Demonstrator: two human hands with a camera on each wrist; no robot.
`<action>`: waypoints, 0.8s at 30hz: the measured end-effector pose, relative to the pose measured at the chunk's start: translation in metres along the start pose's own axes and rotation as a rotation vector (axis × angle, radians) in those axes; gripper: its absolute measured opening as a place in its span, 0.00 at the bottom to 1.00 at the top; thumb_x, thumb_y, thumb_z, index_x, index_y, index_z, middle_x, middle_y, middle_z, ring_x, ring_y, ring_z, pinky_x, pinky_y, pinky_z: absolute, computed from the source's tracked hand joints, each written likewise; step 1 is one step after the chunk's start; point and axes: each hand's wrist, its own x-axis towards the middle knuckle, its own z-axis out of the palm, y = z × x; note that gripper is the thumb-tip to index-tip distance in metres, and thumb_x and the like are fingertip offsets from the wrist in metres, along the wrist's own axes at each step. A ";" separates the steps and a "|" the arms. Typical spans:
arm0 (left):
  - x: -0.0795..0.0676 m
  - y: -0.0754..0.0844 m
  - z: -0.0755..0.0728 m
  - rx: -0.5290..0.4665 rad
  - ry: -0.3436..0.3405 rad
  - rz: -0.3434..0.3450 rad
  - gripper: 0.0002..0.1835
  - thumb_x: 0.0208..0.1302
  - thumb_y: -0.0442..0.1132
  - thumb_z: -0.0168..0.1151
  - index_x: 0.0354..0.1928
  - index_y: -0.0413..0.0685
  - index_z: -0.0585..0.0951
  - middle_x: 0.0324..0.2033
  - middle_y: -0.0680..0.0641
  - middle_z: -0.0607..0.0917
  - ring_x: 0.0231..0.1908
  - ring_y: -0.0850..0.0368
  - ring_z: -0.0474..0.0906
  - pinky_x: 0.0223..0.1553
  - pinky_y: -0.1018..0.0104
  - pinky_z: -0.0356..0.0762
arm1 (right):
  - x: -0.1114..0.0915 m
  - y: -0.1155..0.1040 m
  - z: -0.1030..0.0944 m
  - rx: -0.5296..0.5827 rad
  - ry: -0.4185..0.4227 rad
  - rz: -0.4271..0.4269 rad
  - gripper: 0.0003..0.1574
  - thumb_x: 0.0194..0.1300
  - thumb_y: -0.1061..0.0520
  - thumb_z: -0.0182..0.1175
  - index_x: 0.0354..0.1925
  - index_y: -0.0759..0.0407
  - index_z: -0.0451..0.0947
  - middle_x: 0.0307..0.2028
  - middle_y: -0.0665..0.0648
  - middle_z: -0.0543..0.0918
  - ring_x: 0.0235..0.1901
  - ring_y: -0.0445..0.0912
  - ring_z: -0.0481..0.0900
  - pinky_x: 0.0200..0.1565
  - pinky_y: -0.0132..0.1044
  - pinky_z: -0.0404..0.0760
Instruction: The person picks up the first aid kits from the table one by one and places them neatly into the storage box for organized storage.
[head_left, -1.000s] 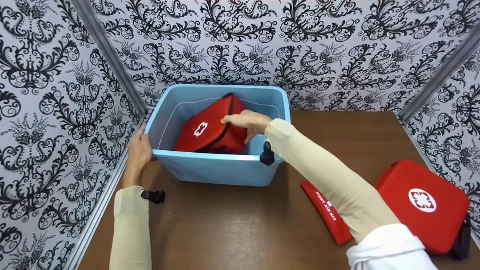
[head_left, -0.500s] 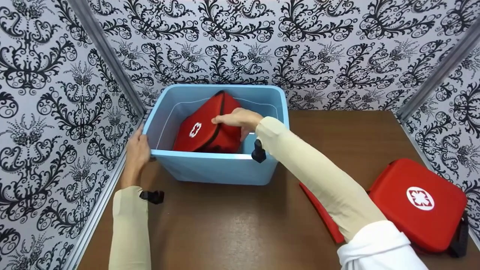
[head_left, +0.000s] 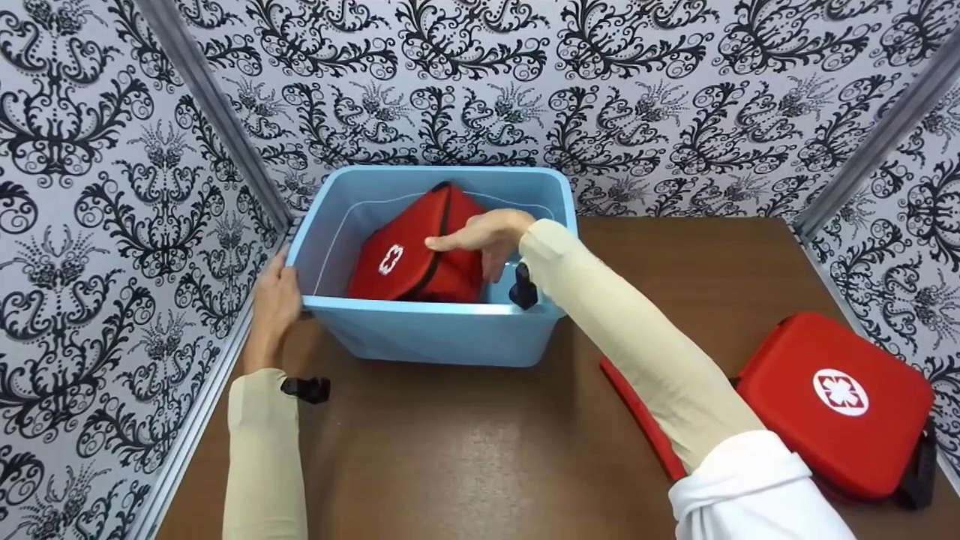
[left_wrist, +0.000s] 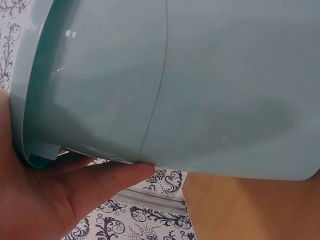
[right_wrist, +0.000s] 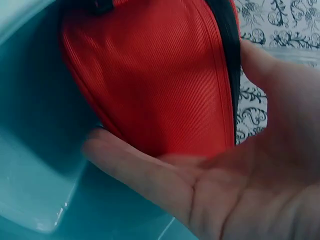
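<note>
A light blue plastic bin (head_left: 420, 334) stands near the back wall. My left hand (head_left: 277, 300) holds its left rim near the front corner. The left wrist view shows fingers (left_wrist: 107, 182) beneath the lip, along the outer wall. Inside the bin a red first aid bag (head_left: 405, 236) with black zip edging and a white emblem lies tilted. My right hand (head_left: 491, 240) is at the bag's right side. Its thumb touches the upper zip edge; the other fingers extend down beside the bag. The right wrist view shows straight fingers (right_wrist: 145, 172) and a gap between palm and bag.
On the right of the brown table (head_left: 450, 450) lies a red case (head_left: 817, 420) with a round white emblem and black strap. A narrow red first aid kit pouch (head_left: 637, 412) shows partly beneath my right forearm. Patterned walls (head_left: 480, 97) enclose the back and sides.
The red bag shifted slightly left in the bin, then stayed still. My right hand moved left with it, then its wrist rose and the palm eased off the bag. The left hand stayed on the rim.
</note>
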 end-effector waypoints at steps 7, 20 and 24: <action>0.002 0.000 0.001 -0.009 -0.017 0.012 0.27 0.69 0.41 0.29 0.70 0.52 0.55 0.70 0.43 0.55 0.69 0.42 0.48 0.70 0.49 0.45 | 0.008 0.006 -0.011 0.002 -0.072 0.047 0.60 0.57 0.22 0.40 0.71 0.57 0.36 0.63 0.73 0.62 0.58 0.66 0.68 0.59 0.56 0.70; 0.002 0.000 0.002 -0.041 0.001 0.027 0.27 0.68 0.39 0.31 0.69 0.50 0.57 0.68 0.39 0.58 0.67 0.40 0.54 0.69 0.49 0.50 | 0.071 0.032 -0.017 0.296 -0.263 0.113 0.48 0.64 0.35 0.46 0.70 0.56 0.42 0.67 0.64 0.55 0.65 0.61 0.58 0.64 0.58 0.62; 0.000 -0.002 -0.001 -0.030 0.005 0.015 0.27 0.68 0.40 0.31 0.69 0.51 0.57 0.68 0.40 0.58 0.67 0.41 0.54 0.69 0.49 0.50 | 0.058 0.031 -0.006 0.239 -0.276 0.116 0.41 0.68 0.45 0.42 0.70 0.60 0.40 0.68 0.65 0.52 0.64 0.62 0.58 0.63 0.55 0.64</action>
